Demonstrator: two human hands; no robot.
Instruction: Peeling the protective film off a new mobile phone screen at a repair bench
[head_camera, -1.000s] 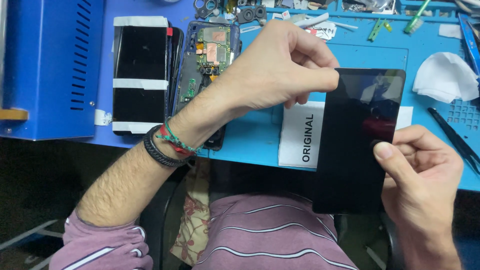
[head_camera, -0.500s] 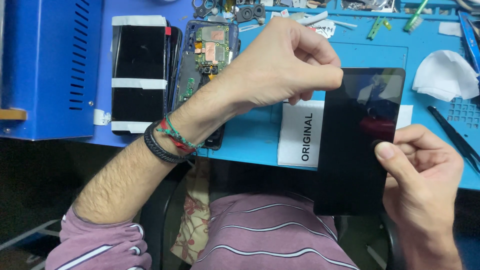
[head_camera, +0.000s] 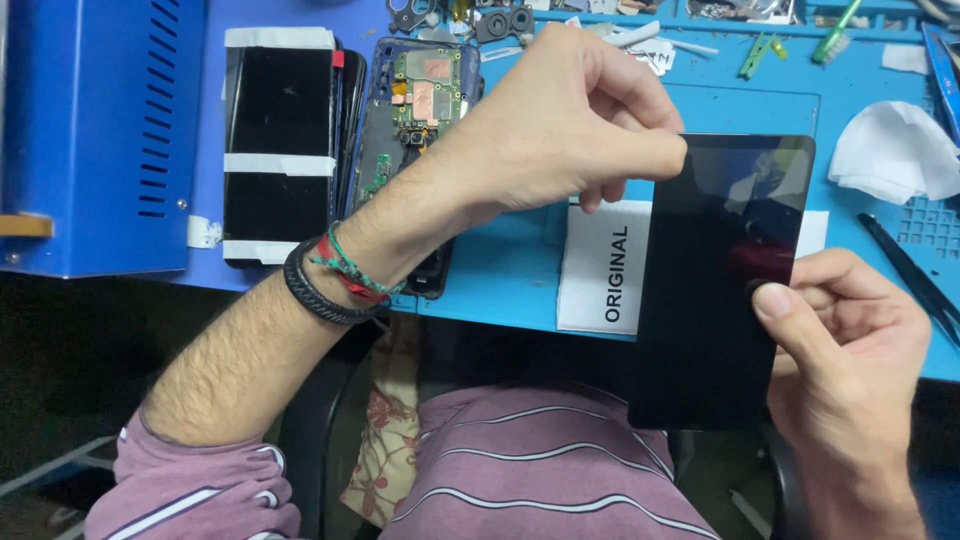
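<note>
Open blue worktop (head_camera: 500, 270) lies under the left hand (head_camera: 560, 130), hemmed by the bare circuit-board phone (head_camera: 415, 110) and taped screens (head_camera: 278, 150) on the left, while the black panel (head_camera: 715, 290) blocks the middle and tissue (head_camera: 890, 155) and tweezers (head_camera: 915, 280) crowd the right edge.

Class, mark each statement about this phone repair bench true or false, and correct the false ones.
1. Both hands hold the black screen. True.
2. The left hand grips the screen's bottom edge. False: it pinches the top left corner.
3. The opened phone shows its circuit board. True.
4. The taped screen lies right of the opened phone. False: it lies to its left.
5. The right hand has its thumb on the screen. True.
</note>
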